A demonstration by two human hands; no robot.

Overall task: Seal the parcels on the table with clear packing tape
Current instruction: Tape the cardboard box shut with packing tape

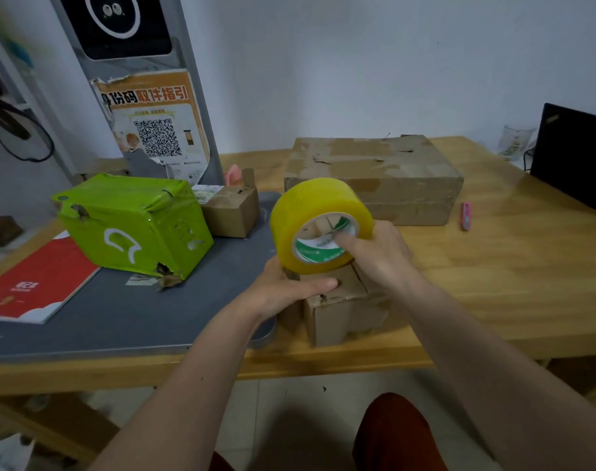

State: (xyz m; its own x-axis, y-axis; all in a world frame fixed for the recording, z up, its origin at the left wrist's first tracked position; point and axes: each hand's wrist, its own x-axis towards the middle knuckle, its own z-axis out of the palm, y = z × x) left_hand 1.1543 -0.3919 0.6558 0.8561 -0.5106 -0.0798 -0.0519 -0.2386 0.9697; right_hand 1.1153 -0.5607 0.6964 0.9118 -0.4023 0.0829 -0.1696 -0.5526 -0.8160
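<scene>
A small brown cardboard parcel (344,314) stands at the table's front edge. My left hand (290,287) grips its top left side, the thumb laid across the top flap. My right hand (378,253) holds a fat yellowish roll of packing tape (310,212) upright on the parcel's top, thumb hooked inside the green-and-white core and fingers round the back. A large brown parcel (374,178) lies behind. A green parcel (133,222) and a small brown box (232,212) sit to the left.
A grey mat (120,314) covers the left of the wooden table (510,277). A red booklet (35,287) lies at far left. A pink cutter (466,215), a glass (514,141) and a black laptop (575,158) are on the right. A grey kiosk (133,79) stands behind.
</scene>
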